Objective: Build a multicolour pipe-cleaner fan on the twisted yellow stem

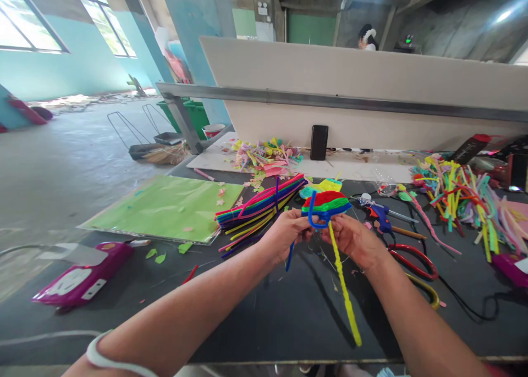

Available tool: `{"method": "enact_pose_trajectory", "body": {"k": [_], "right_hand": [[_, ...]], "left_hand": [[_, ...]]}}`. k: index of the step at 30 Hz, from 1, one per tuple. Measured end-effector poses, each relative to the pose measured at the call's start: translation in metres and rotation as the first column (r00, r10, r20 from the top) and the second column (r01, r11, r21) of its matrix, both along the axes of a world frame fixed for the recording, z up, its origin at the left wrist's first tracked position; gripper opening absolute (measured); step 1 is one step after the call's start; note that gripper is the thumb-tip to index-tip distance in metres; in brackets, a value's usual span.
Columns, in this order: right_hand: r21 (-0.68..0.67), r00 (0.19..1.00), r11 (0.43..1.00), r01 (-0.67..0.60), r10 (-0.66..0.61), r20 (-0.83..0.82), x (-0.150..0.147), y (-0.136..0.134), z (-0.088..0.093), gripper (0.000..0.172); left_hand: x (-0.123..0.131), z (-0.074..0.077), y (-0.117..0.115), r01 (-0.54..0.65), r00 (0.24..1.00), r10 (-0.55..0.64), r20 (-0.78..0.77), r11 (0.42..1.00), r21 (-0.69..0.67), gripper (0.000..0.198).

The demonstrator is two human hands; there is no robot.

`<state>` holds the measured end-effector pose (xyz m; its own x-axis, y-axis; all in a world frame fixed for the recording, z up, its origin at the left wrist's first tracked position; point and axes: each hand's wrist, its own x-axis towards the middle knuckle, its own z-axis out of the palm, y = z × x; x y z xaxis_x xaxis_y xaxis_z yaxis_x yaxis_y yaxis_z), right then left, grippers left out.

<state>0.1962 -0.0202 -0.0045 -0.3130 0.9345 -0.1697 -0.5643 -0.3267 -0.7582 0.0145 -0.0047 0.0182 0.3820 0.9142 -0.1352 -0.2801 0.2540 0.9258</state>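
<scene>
Both my hands hold a pipe-cleaner flower [329,202] with red, green and blue bands above the table. Its twisted yellow stem [342,281] slants down toward me. My left hand [291,231] pinches the flower's left side, where a blue pipe cleaner [313,206] curves up and another blue end hangs below. My right hand [350,237] is closed at the base of the flower, beside the top of the stem. Its fingertips are partly hidden. Just behind the flower lies a yellow and teal pipe-cleaner piece [322,188].
A bundle of pipe cleaners [259,206] lies left of my hands, near a green sheet [165,206]. Rightward are a blue glue gun [380,217], red-handled scissors [414,260] and a heap of pipe-cleaner pieces [454,190]. A phone [319,142] leans against the white board [363,80].
</scene>
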Motion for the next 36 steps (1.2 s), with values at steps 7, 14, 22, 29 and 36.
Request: {"method": "enact_pose_trajectory", "body": {"k": [7,14,22,29,36], "right_hand": [[0.096,0.997,0.995,0.031,-0.038,0.069,0.013,0.002,0.006,0.028],[0.447,0.771,0.853,0.270,-0.469,0.431,0.003,0.000,-0.001,0.031],[0.866,0.131,0.448,-0.224,-0.866,0.482,-0.023,-0.018,0.004,0.032],[0.902,0.122,0.427,-0.069,-0.894,0.432,-0.024,-0.014,0.000,0.007],[0.673,0.482,0.692,0.262,-0.698,0.530,-0.015,-0.005,-0.005,0.015]], "left_hand": [[-0.002,-0.004,0.004,0.015,0.987,-0.008,-0.161,0.999,0.044,0.023],[0.000,-0.007,0.006,-0.052,0.990,0.055,-0.129,0.998,0.030,0.022],[0.010,-0.008,-0.009,-0.220,0.975,0.221,-0.035,0.975,0.019,0.019],[0.012,-0.011,-0.017,-0.098,0.986,0.101,0.134,0.995,-0.031,0.024],[0.011,-0.015,-0.014,-0.085,0.980,0.084,0.183,0.996,-0.001,0.026]]}}
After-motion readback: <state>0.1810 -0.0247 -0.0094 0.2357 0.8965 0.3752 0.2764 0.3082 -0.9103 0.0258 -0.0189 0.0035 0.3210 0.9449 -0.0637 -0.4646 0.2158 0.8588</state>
